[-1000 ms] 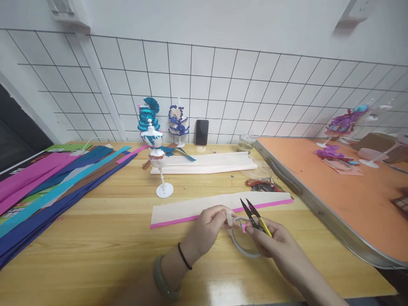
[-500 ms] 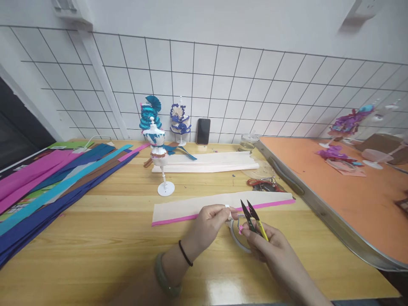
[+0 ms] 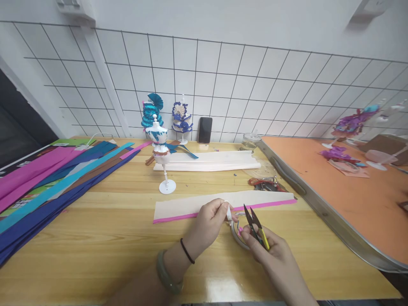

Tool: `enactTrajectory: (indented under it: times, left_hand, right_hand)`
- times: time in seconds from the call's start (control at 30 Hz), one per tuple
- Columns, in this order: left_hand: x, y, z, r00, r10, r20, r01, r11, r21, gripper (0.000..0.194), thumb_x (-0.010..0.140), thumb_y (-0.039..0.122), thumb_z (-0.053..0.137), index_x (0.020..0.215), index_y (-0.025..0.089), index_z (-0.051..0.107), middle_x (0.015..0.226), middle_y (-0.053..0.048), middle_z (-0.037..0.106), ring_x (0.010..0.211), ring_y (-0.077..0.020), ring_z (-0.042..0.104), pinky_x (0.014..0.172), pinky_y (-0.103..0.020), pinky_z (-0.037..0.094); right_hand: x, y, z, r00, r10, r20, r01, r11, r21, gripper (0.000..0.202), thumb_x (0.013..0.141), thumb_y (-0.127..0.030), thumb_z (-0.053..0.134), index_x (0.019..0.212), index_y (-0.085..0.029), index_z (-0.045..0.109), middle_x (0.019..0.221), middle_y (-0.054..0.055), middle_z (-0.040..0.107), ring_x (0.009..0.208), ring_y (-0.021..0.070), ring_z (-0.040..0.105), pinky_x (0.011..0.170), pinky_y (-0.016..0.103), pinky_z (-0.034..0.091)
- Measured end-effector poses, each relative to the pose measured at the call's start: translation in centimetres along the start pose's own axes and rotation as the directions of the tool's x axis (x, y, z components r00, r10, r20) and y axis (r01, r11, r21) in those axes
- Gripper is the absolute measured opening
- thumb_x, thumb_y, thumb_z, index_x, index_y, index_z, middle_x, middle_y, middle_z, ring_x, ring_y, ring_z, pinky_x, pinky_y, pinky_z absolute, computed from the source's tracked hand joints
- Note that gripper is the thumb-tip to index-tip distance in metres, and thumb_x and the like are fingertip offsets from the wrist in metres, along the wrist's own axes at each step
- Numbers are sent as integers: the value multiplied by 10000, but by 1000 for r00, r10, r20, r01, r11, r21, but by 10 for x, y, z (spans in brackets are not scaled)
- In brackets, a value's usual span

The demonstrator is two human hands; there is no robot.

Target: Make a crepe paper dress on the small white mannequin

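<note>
My left hand [image 3: 213,217] is closed in a pinch on a short white piece of tape [image 3: 228,211], which seems to join the tape roll [image 3: 235,236] below it. In my right hand [image 3: 270,250] are thread snips [image 3: 255,223] with dark blades pointing up and a yellow handle side. The roll hangs between both hands, its right side hidden behind my right fingers. A small pink scrap [image 3: 240,230] shows at my right fingertips. Just beyond the hands lies a cream paper strip [image 3: 181,208] with a pink edge.
A small white dress form [image 3: 157,135] stands left of centre, with decorated forms [image 3: 182,121] and a phone [image 3: 205,130] behind it. Coloured paper strips [image 3: 79,176] cover the left side. Folded cream paper [image 3: 207,161] lies farther back. An orange board [image 3: 334,199] is at right.
The view has shifted slightly. My right hand and the snips have lowered a little, and the white tape at my left fingers shows slightly more. Both hands keep their hold.
</note>
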State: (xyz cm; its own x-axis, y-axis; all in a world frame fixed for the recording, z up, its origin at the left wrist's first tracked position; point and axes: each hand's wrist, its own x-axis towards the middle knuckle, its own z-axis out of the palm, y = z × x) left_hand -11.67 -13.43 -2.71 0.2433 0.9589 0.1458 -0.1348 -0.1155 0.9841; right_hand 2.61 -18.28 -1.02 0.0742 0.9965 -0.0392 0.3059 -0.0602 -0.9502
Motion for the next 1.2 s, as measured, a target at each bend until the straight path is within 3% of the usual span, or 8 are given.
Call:
enactTrajectory:
  times: [0.2, 0.4, 0.5, 0.7, 0.8, 1.0, 1.2]
  left_hand:
    - [0, -1, 1, 998, -57, -6, 56, 991, -124, 301, 842, 406, 464, 921, 138, 575, 688, -33, 645, 684, -163, 619, 706, -296, 475]
    - [1, -1, 3, 994, -107, -34, 99, 980, -172, 229, 793, 335, 549, 940, 182, 463, 571, 42, 569, 534, -123, 582, 584, -252, 460]
    - [-1, -2, 1, 997, -73, 29, 77, 984, -160, 204, 813, 311, 523, 964, 188, 463, 605, 36, 570, 567, -125, 595, 614, -257, 464]
    - [-4, -2, -2, 994, 65, 92, -68, 997, 36, 216, 859, 241, 420, 979, 178, 588, 887, -49, 605, 793, -151, 587, 717, -259, 451]
    - [-4, -1, -3, 988, 89, 129, -107, 985, 136, 271, 848, 187, 399, 941, 174, 653, 909, -62, 605, 789, -152, 578, 706, -253, 443]
    - [-5, -8, -4, 984, -76, 160, 70, 997, 42, 316, 822, 183, 411, 1050, 158, 629, 763, -52, 648, 688, -158, 607, 653, -268, 457]
    - [-5, -6, -3, 972, -131, 197, 128, 991, 30, 305, 799, 268, 508, 1041, 122, 621, 770, -76, 675, 712, -173, 626, 663, -278, 469]
  right_hand:
    - [0, -1, -2, 999, 26, 23, -26, 999, 19, 351, 690, -535, 617, 632, -192, 573, 621, 21, 542, 505, 133, 408, 432, 237, 256]
    - [1, -11, -5, 999, -1, 36, 0, 1000, 31, 355, 687, -536, 611, 641, -184, 587, 606, 8, 498, 505, 118, 353, 442, 237, 233]
    - [3, -13, -8, 999, 25, 46, -27, 998, 56, 344, 682, -517, 623, 627, -182, 571, 562, -17, 438, 481, 100, 303, 443, 238, 208]
    - [12, -4, -13, 991, 102, 91, -117, 978, 174, 338, 691, -495, 635, 689, -169, 545, 523, -63, 279, 474, 76, 207, 449, 232, 142]
    - [14, 0, -16, 983, 137, 124, -164, 956, 244, 332, 690, -478, 649, 714, -167, 536, 516, -78, 228, 467, 68, 173, 445, 236, 118]
    - [17, 0, -23, 976, 127, 179, -166, 961, 220, 334, 708, -473, 643, 723, -156, 540, 535, -75, 249, 475, 66, 177, 449, 233, 119]
    - [24, -6, -25, 973, 60, 224, -102, 978, 181, 316, 761, -454, 607, 678, -177, 478, 535, -78, 249, 482, 69, 186, 459, 235, 124]
